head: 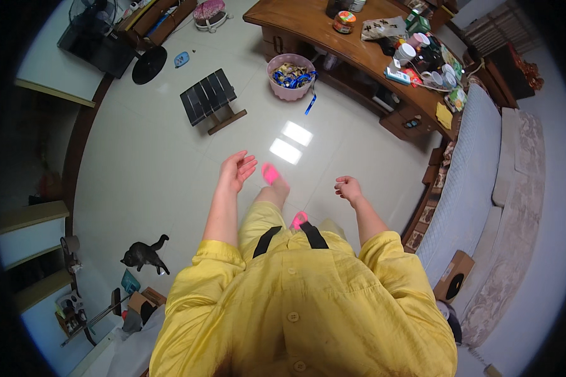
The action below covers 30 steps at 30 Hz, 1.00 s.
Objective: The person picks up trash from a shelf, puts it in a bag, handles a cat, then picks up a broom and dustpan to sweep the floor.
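My left hand (238, 169) hangs over the tiled floor with its palm turned partly up and its fingers loosely apart, holding nothing. To its right, my right hand (348, 187) is also in the air with fingers loosely bent, and nothing shows in it. Between them is a pink slipper (270, 173) on my forward foot, blurred. The other pink slipper (299, 219) shows nearer my body. Ahead on the floor stand a low stool with a black slatted top (208, 97) and a pink plastic basin (290, 93) with blue ribbon and other items in it.
A wooden desk (306, 21) crowded with jars and boxes curves along the far right. Along the right is a sofa with a pale quilted cover (467, 179). A dark cat (144, 257) lies on the left floor. A black fan's round base (149, 65) stands far left.
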Each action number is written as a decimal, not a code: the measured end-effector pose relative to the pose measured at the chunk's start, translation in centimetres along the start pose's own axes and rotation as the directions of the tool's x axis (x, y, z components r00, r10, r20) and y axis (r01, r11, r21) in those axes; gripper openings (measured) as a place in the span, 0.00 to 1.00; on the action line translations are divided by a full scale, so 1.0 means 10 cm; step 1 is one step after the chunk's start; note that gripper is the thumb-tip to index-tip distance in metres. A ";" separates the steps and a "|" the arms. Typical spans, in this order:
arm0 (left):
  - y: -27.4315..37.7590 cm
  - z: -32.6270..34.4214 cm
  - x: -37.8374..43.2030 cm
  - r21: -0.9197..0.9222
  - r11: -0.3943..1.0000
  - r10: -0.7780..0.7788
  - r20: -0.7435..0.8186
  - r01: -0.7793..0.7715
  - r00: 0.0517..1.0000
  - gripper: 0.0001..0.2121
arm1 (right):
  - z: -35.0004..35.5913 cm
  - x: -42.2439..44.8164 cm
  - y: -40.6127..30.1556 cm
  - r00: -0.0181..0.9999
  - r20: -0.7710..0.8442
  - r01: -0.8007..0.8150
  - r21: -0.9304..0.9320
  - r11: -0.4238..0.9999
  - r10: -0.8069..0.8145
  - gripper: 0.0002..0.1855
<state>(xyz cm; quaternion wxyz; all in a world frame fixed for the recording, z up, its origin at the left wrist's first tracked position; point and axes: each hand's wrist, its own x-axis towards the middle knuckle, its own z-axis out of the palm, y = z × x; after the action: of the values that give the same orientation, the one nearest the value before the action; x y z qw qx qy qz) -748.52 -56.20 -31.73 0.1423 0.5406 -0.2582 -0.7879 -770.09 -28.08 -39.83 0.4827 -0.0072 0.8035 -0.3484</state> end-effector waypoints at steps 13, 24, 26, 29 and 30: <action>1.09 0.99 2.06 -0.046 0.995 -0.089 -0.115 0.084 0.989 0.12 | -0.01 2.07 -1.71 0.955 0.170 0.291 -0.392 0.873 -0.242 0.12; 0.85 1.42 3.24 0.045 0.996 -0.057 -0.275 0.072 0.960 0.11 | -0.19 4.70 -2.69 0.995 -0.019 0.083 -0.311 0.947 -0.093 0.19; 0.55 1.43 3.30 -0.023 0.996 -0.093 -0.298 0.091 0.950 0.12 | -0.31 5.29 -2.52 0.961 -0.088 0.192 -0.472 0.861 -0.263 0.22; -0.03 1.36 3.39 -0.139 0.970 -0.238 -0.399 0.198 0.886 0.13 | -0.28 5.77 -2.45 0.985 -0.028 0.129 -0.536 0.834 -0.171 0.29; -0.21 1.36 3.40 -0.157 0.962 -0.270 -0.418 0.223 0.868 0.13 | -0.22 5.85 -2.43 0.987 -0.002 0.132 -0.557 0.820 -0.161 0.29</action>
<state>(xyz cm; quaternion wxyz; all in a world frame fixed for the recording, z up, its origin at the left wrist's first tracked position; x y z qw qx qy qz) -773.77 -68.14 -55.53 0.1225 0.7231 -0.1073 -0.6712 -810.96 -65.57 -70.52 0.4118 -0.1999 0.8785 -0.1366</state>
